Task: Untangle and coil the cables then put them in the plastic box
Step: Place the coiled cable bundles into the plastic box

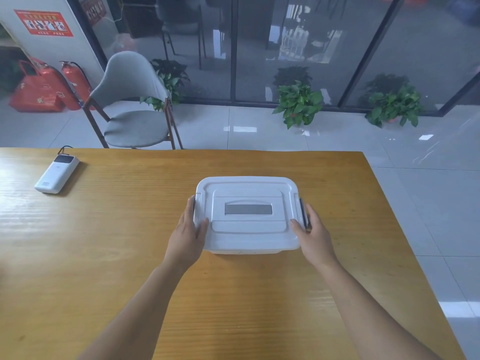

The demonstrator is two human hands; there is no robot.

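Note:
A white plastic box point(248, 188) with its lid on and a grey handle in the lid stands in the middle of the wooden table point(130, 242). My left hand point(188, 233) holds the box's left side, thumb on the lid and fingers along the left latch. My right hand point(313, 233) holds the right side the same way, thumb on the lid and fingers by the dark right latch. No cables are visible; the box's inside is hidden by the lid.
A white power bank point(57, 174) with a short black loop lies at the table's far left. A grey chair point(135, 105) stands beyond the far edge. The table's right edge runs diagonally past my right arm. Potted plants point(298, 103) line the glass wall.

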